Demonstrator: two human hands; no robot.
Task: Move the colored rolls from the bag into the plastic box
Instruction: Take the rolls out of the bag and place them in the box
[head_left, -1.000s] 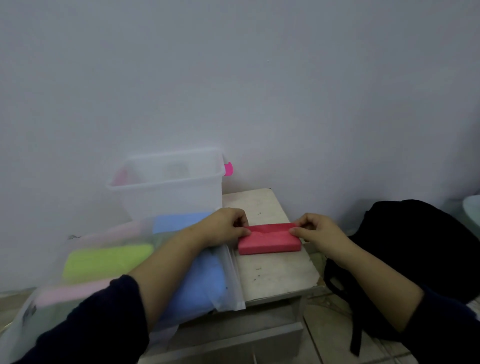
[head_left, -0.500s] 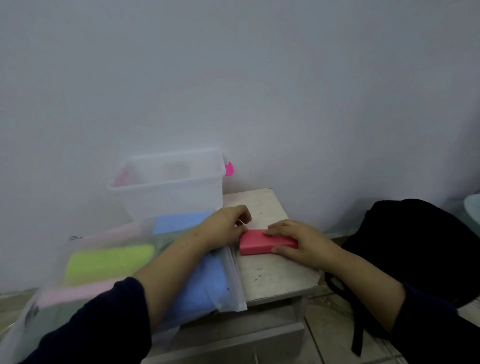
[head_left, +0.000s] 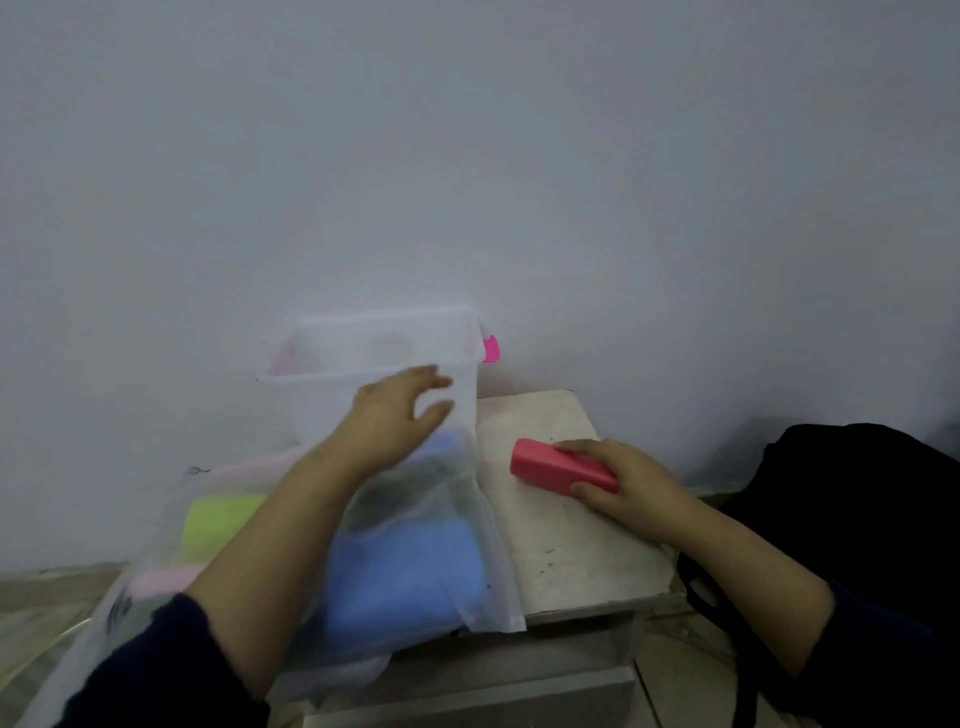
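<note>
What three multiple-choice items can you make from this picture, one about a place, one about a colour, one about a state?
1. Where does the red roll lie?
A. in the plastic box
B. on the small table
C. inside the bag

2. Which colour is the large roll nearest the bag's right edge?
A. blue
B. orange
C. black

3. How is the left hand?
A. open, holding nothing
C. closed on the red roll
B. out of view

Key: 1 B, it lies on the small table under the right hand. 2 A, the blue roll shows through the bag. 3 A, its fingers are spread before the plastic box.
</note>
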